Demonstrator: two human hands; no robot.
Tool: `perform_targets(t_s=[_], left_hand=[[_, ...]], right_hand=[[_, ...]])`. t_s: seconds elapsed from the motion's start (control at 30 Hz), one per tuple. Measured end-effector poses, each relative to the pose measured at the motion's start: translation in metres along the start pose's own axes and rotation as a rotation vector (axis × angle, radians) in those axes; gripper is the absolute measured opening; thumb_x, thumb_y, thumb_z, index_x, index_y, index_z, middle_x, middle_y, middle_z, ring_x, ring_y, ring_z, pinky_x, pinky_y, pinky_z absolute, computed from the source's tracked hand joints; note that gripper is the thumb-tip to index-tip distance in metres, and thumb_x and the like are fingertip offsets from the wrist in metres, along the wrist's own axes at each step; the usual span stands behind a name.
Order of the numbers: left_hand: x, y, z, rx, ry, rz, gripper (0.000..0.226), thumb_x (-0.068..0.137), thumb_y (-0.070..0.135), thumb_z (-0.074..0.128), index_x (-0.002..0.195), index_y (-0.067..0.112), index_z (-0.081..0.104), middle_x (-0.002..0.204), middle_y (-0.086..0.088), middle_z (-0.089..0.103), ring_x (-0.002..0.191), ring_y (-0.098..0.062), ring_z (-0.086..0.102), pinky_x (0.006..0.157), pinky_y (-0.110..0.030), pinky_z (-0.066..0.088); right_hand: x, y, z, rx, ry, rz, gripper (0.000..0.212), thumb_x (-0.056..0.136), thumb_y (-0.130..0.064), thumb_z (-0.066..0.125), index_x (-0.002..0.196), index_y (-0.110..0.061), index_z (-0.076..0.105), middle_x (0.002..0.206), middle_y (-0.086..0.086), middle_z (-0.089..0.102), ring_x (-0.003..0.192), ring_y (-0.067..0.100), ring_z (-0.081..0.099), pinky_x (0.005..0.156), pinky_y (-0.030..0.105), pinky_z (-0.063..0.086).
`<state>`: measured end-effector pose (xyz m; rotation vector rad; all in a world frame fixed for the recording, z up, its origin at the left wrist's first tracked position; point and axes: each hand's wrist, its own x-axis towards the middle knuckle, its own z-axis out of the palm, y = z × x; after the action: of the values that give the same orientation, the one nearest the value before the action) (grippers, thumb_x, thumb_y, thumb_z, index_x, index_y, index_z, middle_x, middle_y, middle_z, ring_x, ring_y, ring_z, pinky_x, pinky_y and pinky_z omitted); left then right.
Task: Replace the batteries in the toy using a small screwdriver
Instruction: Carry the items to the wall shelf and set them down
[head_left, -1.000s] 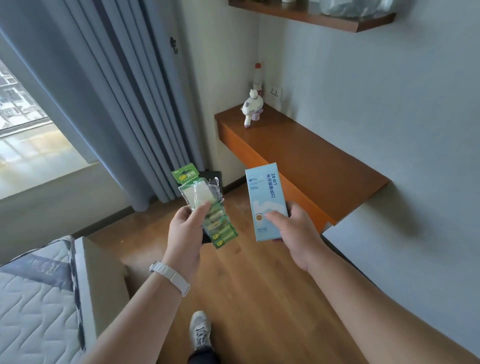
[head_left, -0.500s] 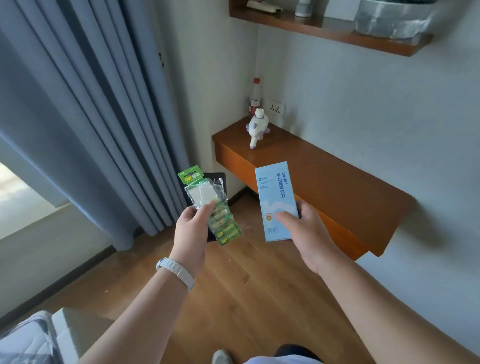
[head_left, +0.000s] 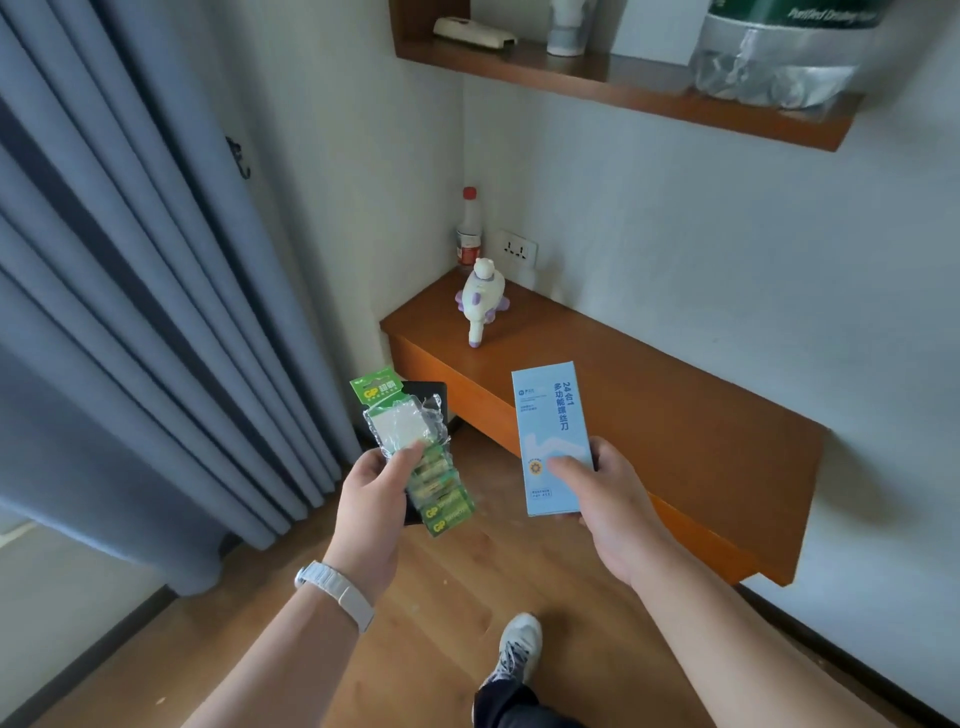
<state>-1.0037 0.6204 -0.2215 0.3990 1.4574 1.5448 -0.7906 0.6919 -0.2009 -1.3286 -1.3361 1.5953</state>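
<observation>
My left hand (head_left: 371, 499) grips a green battery pack (head_left: 415, 447) in torn clear plastic, held over the wooden floor. My right hand (head_left: 608, 499) holds a light blue screwdriver-set box (head_left: 550, 431) upright, thumb across its front. A small white and purple toy (head_left: 483, 299) stands on the far left end of the wall-mounted wooden desk (head_left: 649, 415), beyond both hands and untouched.
A red-capped bottle (head_left: 469, 228) and a wall socket (head_left: 518, 248) sit in the corner behind the toy. A wooden shelf (head_left: 623, 88) with several items hangs above the desk. Grey curtains (head_left: 156, 312) fill the left. My shoe (head_left: 514, 649) is on the floor.
The view has moved closer to the desk and turned right; the bed and window have left the frame. Both hands keep the same hold on the pack and the box.
</observation>
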Motion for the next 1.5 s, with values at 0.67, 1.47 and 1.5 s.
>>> perform_targets(t_s=[0.67,1.47,1.5], left_hand=[[0.192,0.038,0.199,0.169,-0.133,-0.105,0.034,0.094,0.03,0.07,0.122,0.014,0.06,0.102,-0.009,0.079,0.092,-0.028,0.077,0.066,-0.035,0.061],[0.329,-0.022,0.243,0.39,-0.51,-0.379,0.03,0.095,0.031,0.069,0.12,0.018,0.06,0.097,-0.003,0.079,0.089,-0.023,0.078,0.078,-0.043,0.063],[0.335,-0.023,0.242,0.389,-0.529,-0.393,0.028,0.095,0.029,0.069,0.12,0.017,0.06,0.096,-0.003,0.079,0.088,-0.023,0.078,0.075,-0.042,0.063]], right_hand=[[0.222,-0.031,-0.095,0.102,0.109,0.089,0.012,0.092,-0.027,0.064,0.102,-0.027,0.059,0.103,-0.007,0.069,0.09,0.014,0.069,0.062,0.023,0.057],[0.244,0.012,-0.106,0.105,0.579,0.342,0.014,0.091,-0.018,0.062,0.104,-0.024,0.057,0.103,-0.001,0.07,0.079,0.014,0.073,0.056,0.021,0.055],[0.247,0.012,-0.104,0.086,0.597,0.352,0.014,0.092,-0.019,0.062,0.103,-0.024,0.056,0.102,-0.001,0.069,0.076,0.012,0.073,0.055,0.02,0.055]])
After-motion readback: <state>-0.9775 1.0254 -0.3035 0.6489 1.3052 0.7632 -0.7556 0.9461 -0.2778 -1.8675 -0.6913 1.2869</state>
